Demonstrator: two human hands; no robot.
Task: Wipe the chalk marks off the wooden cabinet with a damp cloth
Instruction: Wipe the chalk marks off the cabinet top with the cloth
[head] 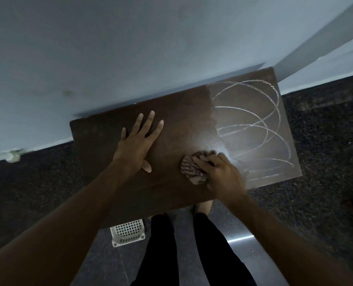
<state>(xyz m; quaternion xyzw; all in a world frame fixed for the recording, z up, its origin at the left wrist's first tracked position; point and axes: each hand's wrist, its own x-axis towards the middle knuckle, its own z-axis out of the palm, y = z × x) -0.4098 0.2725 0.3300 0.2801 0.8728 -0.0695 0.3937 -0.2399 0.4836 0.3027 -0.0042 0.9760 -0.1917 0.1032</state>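
Observation:
The dark wooden cabinet top (101,141) stands against the wall. White looping chalk marks (260,120) cover its right part; the left and middle parts show none. My right hand (223,174) grips a crumpled striped cloth (193,169) against the top, near the front edge, at the left border of the marks. A hazy smear lies just beyond the cloth. My left hand (139,141) rests flat on the top with fingers spread, left of the cloth.
A pale wall (130,58) runs behind the cabinet. A white plastic basket (128,232) sits on the dark speckled floor (326,162) under the front edge, beside my legs. A small pale object (13,155) lies by the wall at left.

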